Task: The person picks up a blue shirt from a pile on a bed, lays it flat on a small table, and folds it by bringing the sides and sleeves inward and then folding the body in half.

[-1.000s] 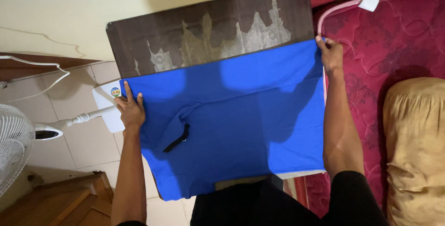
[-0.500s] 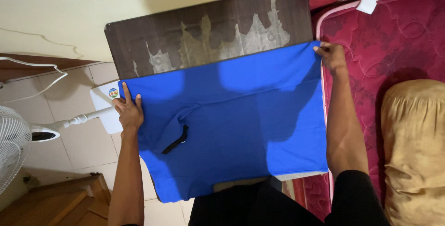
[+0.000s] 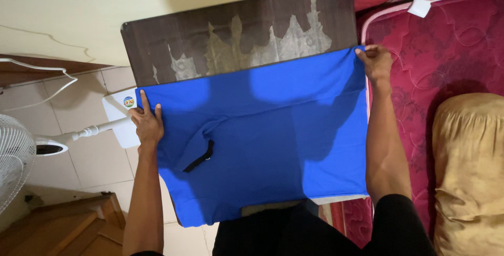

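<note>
A blue shirt point(image 3: 273, 135) lies spread flat across the near part of a dark wooden worktop point(image 3: 236, 30), covering it from the left edge to the right edge, with its near hem hanging toward the person. A black strip point(image 3: 199, 157) shows at a fold on the left half of the cloth.

The left hand point(image 3: 147, 124) rests on the shirt's far left corner; its grip is spread, fingers lying flat on the fabric and the thumb at the edge, pressing the cloth down rather than pinching it. The right hand point(image 3: 374, 63) is at the far right corner, its grip pressed together on the shirt's edge, fingers curled over the fabric there.

Beyond the shirt, the far part of the worktop is bare, its dark surface worn through in pale patches. Just left of the worktop, touching the left hand's side, stands a white fan base point(image 3: 122, 119) with its pole running left to a white fan head point(image 3: 13, 156) over a tiled floor point(image 3: 94, 161). To the right lies a red quilted mattress point(image 3: 451, 40), close against the worktop, with a tan pillow point(image 3: 470, 172) on its near part.
</note>
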